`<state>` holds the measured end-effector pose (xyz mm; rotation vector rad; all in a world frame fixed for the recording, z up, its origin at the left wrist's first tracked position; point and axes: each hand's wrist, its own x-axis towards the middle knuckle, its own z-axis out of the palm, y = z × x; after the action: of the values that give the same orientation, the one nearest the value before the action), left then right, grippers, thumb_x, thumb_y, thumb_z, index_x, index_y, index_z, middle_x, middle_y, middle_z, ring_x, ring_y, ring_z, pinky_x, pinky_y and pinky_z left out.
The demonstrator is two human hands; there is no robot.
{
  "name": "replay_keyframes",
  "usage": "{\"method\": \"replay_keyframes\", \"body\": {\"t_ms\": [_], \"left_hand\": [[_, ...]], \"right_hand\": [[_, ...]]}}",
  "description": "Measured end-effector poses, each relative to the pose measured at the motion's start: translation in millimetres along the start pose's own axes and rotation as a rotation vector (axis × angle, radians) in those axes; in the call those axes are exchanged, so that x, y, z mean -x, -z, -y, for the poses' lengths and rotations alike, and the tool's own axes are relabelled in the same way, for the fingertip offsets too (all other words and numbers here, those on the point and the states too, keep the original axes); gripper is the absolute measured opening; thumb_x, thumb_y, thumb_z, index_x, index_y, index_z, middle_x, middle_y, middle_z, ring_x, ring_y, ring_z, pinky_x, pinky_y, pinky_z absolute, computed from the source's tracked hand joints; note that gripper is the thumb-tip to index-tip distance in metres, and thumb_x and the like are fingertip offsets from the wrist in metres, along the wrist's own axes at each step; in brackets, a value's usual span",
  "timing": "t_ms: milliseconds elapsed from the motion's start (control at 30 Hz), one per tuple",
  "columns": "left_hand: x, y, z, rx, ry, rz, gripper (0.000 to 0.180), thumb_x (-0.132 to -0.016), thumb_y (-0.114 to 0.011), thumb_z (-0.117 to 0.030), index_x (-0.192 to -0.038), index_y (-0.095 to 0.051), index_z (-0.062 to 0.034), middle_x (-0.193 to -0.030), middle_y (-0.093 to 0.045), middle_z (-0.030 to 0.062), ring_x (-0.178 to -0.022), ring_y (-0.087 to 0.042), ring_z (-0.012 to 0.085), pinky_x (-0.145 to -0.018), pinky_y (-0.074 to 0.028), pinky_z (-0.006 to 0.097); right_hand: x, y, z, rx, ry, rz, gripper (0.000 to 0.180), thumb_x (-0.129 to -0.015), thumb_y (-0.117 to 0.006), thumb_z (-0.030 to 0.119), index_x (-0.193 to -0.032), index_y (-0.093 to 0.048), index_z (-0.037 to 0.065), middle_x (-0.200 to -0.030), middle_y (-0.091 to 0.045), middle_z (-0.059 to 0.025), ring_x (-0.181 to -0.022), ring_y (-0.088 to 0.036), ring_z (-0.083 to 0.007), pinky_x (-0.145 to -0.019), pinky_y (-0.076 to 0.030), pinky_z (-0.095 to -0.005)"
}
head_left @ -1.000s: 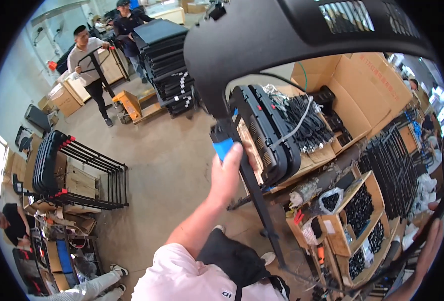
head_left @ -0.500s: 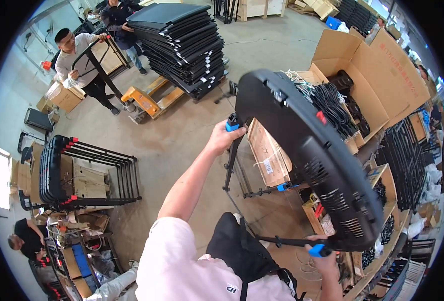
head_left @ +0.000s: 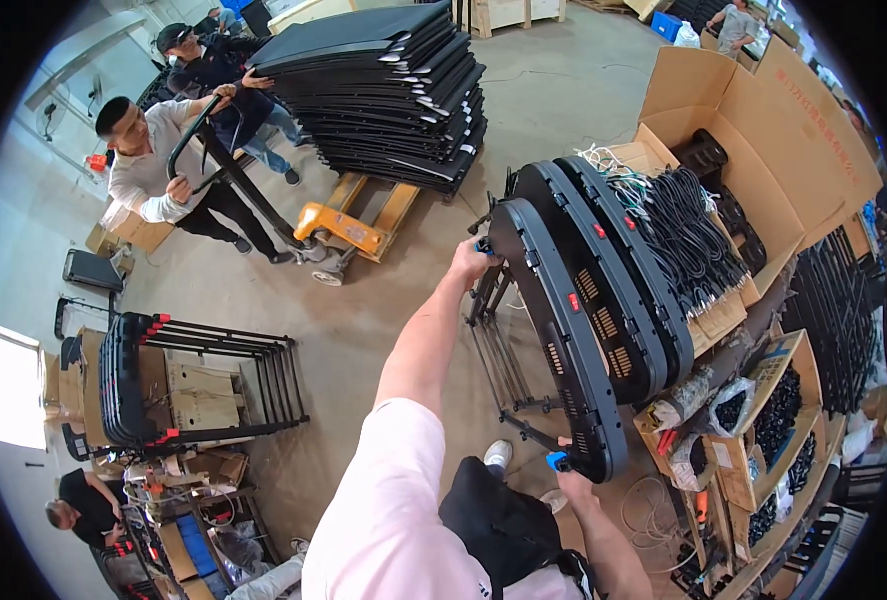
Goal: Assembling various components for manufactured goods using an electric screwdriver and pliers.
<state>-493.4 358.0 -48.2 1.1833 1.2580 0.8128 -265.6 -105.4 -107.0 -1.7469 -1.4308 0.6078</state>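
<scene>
Left hand (head_left: 471,260) up top, and its fingertips vanish behind the end of the front panel (head_left: 566,330)! Down low, a blue piece (head_left: 557,461) and that panel's tip cover part of the right hand (head_left: 576,488). The panels behind (head_left: 621,290) are half masked too. Tiny black parts (head_left: 778,410), too small to make out, and the pink shirt (head_left: 393,510) runs off the bottom edge!
</scene>
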Motion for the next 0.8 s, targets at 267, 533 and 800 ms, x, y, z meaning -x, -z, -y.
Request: {"method": "replay_keyframes", "body": {"t_ms": [267, 533, 800], "left_hand": [[-0.3, -43.0, 0.0, -0.034, -0.128, -0.424, 0.041, -0.099, -0.068, -0.018, -0.137, -0.058, -0.0062, -0.123, -0.069, 0.0073, -0.109, -0.064, 0.0208, -0.097, -0.051, 0.038], [169.9, -144.4, -78.2, 1.13, 0.259, 0.145, 0.085, -0.1, -0.039, -0.078, -0.155, -0.048, -0.0144, -0.155, -0.053, 0.0081, -0.141, -0.051, 0.0271, -0.118, -0.042, 0.049], [166.1, -156.2, -72.8, 1.198, 0.249, 0.139, 0.086, -0.1, -0.04, -0.078, -0.151, -0.052, -0.0108, -0.152, -0.055, 0.0123, -0.138, -0.054, 0.0316, -0.118, -0.043, 0.051]], "right_hand": [[-45.9, 2.7, 12.7, 0.249, -0.416, 0.112, 0.036, -0.089, -0.079, 0.03, -0.109, -0.073, 0.001, -0.107, -0.076, -0.022, -0.103, -0.073, -0.0361, -0.093, -0.055, -0.045], [-63.6, 21.7, 51.5, 0.241, -0.554, 0.152, 0.048, -0.082, -0.079, 0.037, -0.115, -0.069, 0.003, -0.102, -0.078, -0.0165, -0.104, -0.073, -0.0378, -0.09, -0.057, -0.0484], [-65.9, 22.7, 57.4, 0.166, -0.584, 0.183, 0.059, -0.082, -0.081, 0.051, -0.114, -0.073, 0.002, -0.108, -0.077, -0.0191, -0.107, -0.073, -0.0368, -0.094, -0.056, -0.0463]]}}
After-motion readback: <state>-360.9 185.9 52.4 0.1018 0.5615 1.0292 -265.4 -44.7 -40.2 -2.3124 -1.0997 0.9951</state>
